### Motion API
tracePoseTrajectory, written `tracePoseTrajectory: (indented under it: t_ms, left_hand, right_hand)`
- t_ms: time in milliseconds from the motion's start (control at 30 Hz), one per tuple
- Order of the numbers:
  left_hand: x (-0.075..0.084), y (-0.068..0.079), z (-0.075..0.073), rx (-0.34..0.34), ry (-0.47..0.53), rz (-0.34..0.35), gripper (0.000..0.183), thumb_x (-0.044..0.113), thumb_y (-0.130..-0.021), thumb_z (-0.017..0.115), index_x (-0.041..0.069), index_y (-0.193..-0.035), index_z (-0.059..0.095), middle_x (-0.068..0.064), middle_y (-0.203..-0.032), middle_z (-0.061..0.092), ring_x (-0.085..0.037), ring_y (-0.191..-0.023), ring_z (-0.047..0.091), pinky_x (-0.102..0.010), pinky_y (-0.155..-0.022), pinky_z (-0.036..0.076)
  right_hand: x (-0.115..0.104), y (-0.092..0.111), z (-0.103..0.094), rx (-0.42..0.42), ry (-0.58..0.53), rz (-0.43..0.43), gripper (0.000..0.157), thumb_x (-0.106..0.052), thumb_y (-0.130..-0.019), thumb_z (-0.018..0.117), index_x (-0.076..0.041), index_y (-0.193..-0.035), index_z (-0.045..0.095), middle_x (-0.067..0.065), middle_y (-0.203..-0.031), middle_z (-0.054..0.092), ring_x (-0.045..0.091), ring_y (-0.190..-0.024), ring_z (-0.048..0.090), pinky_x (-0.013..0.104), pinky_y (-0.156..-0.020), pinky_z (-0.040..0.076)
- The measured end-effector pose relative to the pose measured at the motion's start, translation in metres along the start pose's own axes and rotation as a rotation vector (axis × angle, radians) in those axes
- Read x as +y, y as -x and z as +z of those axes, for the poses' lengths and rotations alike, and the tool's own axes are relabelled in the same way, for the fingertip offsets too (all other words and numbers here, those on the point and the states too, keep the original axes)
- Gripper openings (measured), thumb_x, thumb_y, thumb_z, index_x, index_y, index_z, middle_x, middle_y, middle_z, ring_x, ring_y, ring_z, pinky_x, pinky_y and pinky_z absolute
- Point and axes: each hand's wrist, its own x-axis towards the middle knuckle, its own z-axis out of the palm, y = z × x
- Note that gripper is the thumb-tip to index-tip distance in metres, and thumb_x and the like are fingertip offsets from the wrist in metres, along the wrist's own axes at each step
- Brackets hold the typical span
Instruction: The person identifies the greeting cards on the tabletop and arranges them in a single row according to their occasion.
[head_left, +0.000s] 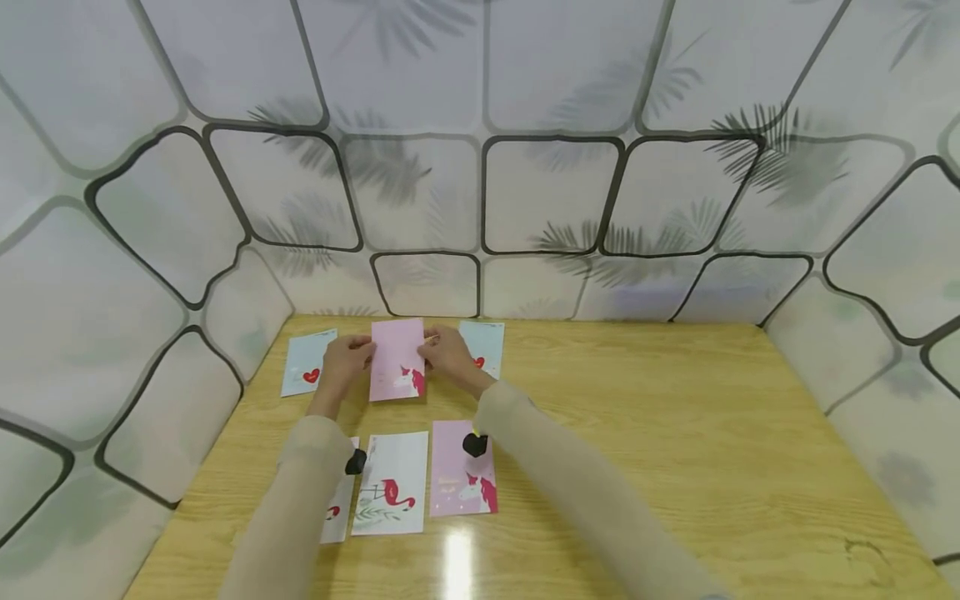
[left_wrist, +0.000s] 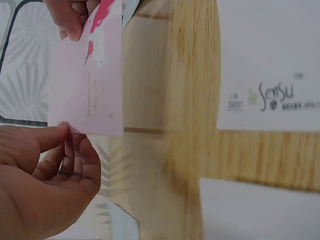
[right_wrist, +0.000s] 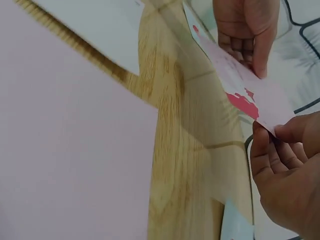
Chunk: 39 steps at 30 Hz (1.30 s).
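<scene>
Both hands hold a pink unicorn card (head_left: 396,358) above the back of the wooden table, one at each side edge. My left hand (head_left: 348,363) pinches its left edge between thumb and fingers; in the left wrist view the same grip of the left hand (left_wrist: 55,170) shows up close. The right hand (head_left: 447,357) pinches the opposite edge, seen also in the right wrist view as a right hand (right_wrist: 287,170) with thumb on top. The card tilts up off the table, its printed face toward the head camera.
Pale blue heart cards lie on either side, a left one (head_left: 303,367) and a right one (head_left: 483,343). Nearer lie a white flamingo card (head_left: 393,483), another flamingo card (head_left: 339,500) partly under the left sleeve, and a second pink unicorn card (head_left: 453,483). Patterned walls (head_left: 555,283) border the table (head_left: 675,417).
</scene>
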Motion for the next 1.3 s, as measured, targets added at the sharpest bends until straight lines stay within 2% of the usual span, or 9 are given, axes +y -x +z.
tracePoseTrajectory:
  t_ms: [100,200,367,567,767,867,1033,1167,1300]
  left_hand:
    - [0.008,0.006,-0.002,0.006,0.004,0.035,0.039,0.018,-0.105,0.061,-0.01,-0.133,0.062,-0.023,-0.123,0.066,-0.017,-0.099,0.065,-0.027,-0.089,0.057]
    - [0.019,0.014,-0.004,-0.005,-0.021,0.059,0.041,0.023,-0.105,0.064,-0.007,-0.132,0.063,-0.021,-0.12,0.068,-0.015,-0.096,0.065,-0.028,-0.089,0.057]
    - [0.036,0.029,-0.004,-0.043,-0.026,0.11,0.039,0.025,-0.103,0.066,-0.006,-0.128,0.066,-0.018,-0.113,0.069,-0.014,-0.091,0.066,-0.027,-0.086,0.057]
    - [0.052,0.051,0.002,-0.099,0.046,0.174,0.034,0.017,-0.102,0.069,-0.008,-0.124,0.065,-0.012,-0.104,0.07,-0.009,-0.084,0.065,-0.028,-0.085,0.058]
    - [0.066,0.069,0.009,-0.113,0.042,0.238,0.034,0.015,-0.101,0.07,-0.007,-0.126,0.063,-0.012,-0.105,0.069,-0.01,-0.083,0.065,-0.027,-0.083,0.058]
    - [0.072,0.076,0.014,-0.119,0.037,0.262,0.033,0.013,-0.1,0.07,-0.007,-0.125,0.063,-0.013,-0.104,0.069,-0.011,-0.083,0.064,-0.025,-0.08,0.058]
    - [0.077,0.086,0.021,-0.177,0.051,0.276,0.029,0.009,-0.099,0.07,-0.008,-0.121,0.062,-0.012,-0.099,0.069,-0.012,-0.081,0.064,-0.025,-0.078,0.058]
    - [0.077,0.093,0.029,-0.222,0.056,0.279,0.029,0.007,-0.098,0.071,-0.008,-0.121,0.061,-0.011,-0.096,0.069,-0.014,-0.079,0.064,-0.027,-0.076,0.058]
    - [0.078,0.1,0.035,-0.234,0.015,0.293,0.032,0.008,-0.098,0.072,-0.007,-0.124,0.061,-0.012,-0.097,0.07,-0.015,-0.079,0.065,-0.025,-0.072,0.057]
  right_hand:
    - [-0.003,0.006,-0.007,-0.004,0.018,-0.043,0.041,0.003,-0.096,0.063,0.008,-0.135,0.056,0.016,-0.085,0.072,0.014,-0.06,0.062,0.042,-0.071,0.062]
    - [-0.005,0.012,-0.015,0.009,0.032,-0.096,0.039,-0.002,-0.098,0.065,0.005,-0.136,0.057,0.013,-0.08,0.072,0.013,-0.057,0.063,0.04,-0.065,0.061]
    - [-0.009,0.024,-0.03,0.083,0.044,-0.201,0.03,-0.013,-0.102,0.065,0.001,-0.127,0.066,0.007,-0.07,0.071,0.016,-0.053,0.062,0.028,-0.05,0.051]
    - [-0.015,0.045,-0.047,0.154,0.051,-0.317,0.018,-0.014,-0.102,0.067,0.0,-0.111,0.075,0.006,-0.073,0.07,0.016,-0.056,0.06,0.03,-0.058,0.056]
    - [-0.02,0.066,-0.064,0.161,-0.004,-0.311,0.014,-0.01,-0.098,0.072,0.003,-0.103,0.074,0.008,-0.074,0.068,0.013,-0.058,0.059,0.034,-0.06,0.057]
    - [-0.022,0.076,-0.072,0.146,-0.027,-0.296,0.022,-0.009,-0.097,0.073,0.005,-0.115,0.071,0.008,-0.077,0.07,0.013,-0.057,0.059,0.035,-0.061,0.057]
    - [-0.023,0.091,-0.087,0.107,-0.04,-0.295,0.045,-0.007,-0.097,0.072,0.003,-0.138,0.059,0.005,-0.077,0.069,0.016,-0.057,0.058,0.045,-0.062,0.056]
    - [-0.021,0.102,-0.097,0.085,-0.03,-0.308,0.044,-0.006,-0.098,0.071,0.0,-0.14,0.059,0.006,-0.075,0.067,0.017,-0.056,0.056,0.03,-0.055,0.05]
    - [-0.019,0.113,-0.104,0.081,-0.015,-0.319,0.041,-0.006,-0.098,0.071,0.001,-0.137,0.061,0.012,-0.074,0.067,0.02,-0.055,0.056,0.024,-0.052,0.046]
